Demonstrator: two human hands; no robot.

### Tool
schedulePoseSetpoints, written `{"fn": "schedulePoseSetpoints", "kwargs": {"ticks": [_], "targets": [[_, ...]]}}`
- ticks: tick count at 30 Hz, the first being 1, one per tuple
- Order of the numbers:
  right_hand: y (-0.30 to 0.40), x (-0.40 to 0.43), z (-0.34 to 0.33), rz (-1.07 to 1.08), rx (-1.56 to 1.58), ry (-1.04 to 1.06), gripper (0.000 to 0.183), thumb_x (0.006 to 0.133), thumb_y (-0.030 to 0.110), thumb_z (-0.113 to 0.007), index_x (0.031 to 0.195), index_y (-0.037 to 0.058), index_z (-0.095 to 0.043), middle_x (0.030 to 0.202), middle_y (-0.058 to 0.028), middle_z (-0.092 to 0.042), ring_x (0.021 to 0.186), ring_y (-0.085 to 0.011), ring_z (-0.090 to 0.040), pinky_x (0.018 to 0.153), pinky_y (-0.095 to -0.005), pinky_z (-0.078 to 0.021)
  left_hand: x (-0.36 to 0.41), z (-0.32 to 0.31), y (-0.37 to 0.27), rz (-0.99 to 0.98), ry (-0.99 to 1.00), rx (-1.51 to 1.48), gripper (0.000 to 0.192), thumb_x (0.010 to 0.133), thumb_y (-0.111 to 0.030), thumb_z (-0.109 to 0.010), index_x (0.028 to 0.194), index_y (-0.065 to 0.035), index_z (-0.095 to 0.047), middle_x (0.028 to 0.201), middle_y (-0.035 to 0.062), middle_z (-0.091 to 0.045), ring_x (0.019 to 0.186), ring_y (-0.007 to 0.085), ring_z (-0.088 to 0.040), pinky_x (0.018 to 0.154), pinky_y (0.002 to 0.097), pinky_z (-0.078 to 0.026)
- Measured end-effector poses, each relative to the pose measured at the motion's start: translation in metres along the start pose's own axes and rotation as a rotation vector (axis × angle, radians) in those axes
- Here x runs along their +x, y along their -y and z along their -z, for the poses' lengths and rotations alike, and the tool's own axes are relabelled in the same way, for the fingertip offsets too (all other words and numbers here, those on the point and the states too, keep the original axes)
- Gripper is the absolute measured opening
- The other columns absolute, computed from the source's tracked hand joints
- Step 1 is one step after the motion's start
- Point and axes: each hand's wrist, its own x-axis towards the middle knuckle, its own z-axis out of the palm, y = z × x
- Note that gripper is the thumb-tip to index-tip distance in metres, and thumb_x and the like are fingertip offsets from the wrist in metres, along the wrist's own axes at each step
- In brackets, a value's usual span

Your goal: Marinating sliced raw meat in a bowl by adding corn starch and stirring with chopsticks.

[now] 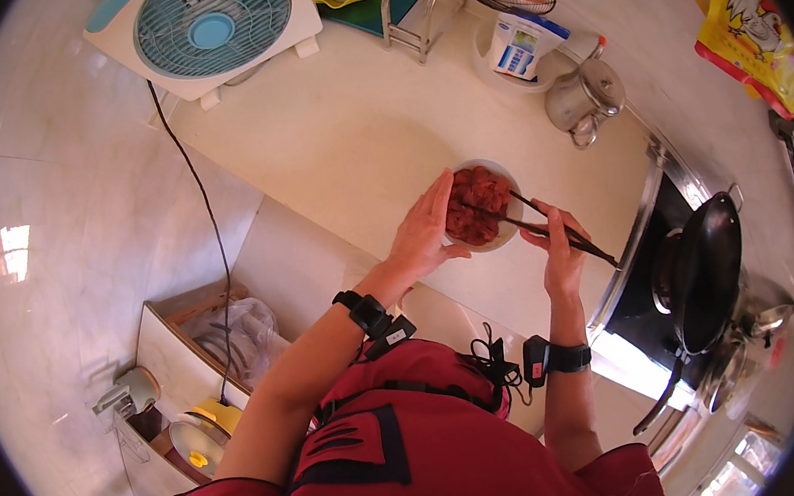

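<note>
A pale bowl [509,238] holding pieces of raw red meat [473,206] stands on the countertop in front of me. My left hand [424,227] cups the bowl's left side, fingers along its rim and thumb at the near edge. In my right hand [558,241] is a pair of dark chopsticks [535,226], held slightly apart. One tip reaches into the meat; the other is at the right side of the bowl. The underside of the bowl is hidden.
On the cream countertop [328,132] a box fan [211,33] stands far left, its black cord hanging down. A metal pot [585,97] and a plastic tub [487,67] holding a bag [524,45] are at the back right. A black wok [708,275] sits on the hob to the right.
</note>
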Motion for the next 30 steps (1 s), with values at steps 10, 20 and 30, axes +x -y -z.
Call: {"fn": "schedulePoseSetpoints", "kwargs": {"ticks": [10, 20, 30], "targets": [[-0.035, -0.003, 0.011, -0.150, 0.145, -0.147, 0.034, 0.091, 0.026, -0.057, 0.089, -0.0074, -0.060, 0.080, -0.0158, -0.063, 0.068, -0.0241, -0.066, 0.063, -0.0336, -0.0588, 0.001, 0.000, -0.003, 0.025, 0.009, -0.030, 0.117, 0.052, -0.019, -0.087, 0.142, 0.0001, -0.014, 0.144, 0.0182, -0.027, 0.129, 0.0332, -0.034, 0.106, 0.0381, -0.033], [0.002, -0.001, -0.025, -0.052, 0.029, 0.010, 0.024, 0.091, 0.014, -0.056, 0.094, -0.0087, -0.061, 0.085, -0.0124, -0.064, 0.081, -0.0194, -0.064, 0.074, -0.0317, -0.0576, 0.002, 0.000, -0.006, 0.066, 0.008, -0.023, 0.119, 0.052, -0.019, -0.087, 0.144, -0.0054, -0.012, 0.141, 0.0196, -0.032, 0.125, 0.0354, -0.040, 0.102, 0.0393, -0.038], [0.056, -0.021, -0.013, 0.100, -0.449, 0.135, 0.012, 0.082, 0.004, -0.065, 0.090, -0.0051, -0.066, 0.079, -0.0126, -0.068, 0.069, -0.0119, -0.060, 0.064, -0.0233, -0.0479, 0.000, 0.001, -0.005, 0.056, 0.007, -0.025, 0.119, 0.052, -0.020, -0.087, 0.144, -0.0057, -0.013, 0.142, 0.0196, -0.031, 0.126, 0.0356, -0.039, 0.103, 0.0391, -0.037]]}}
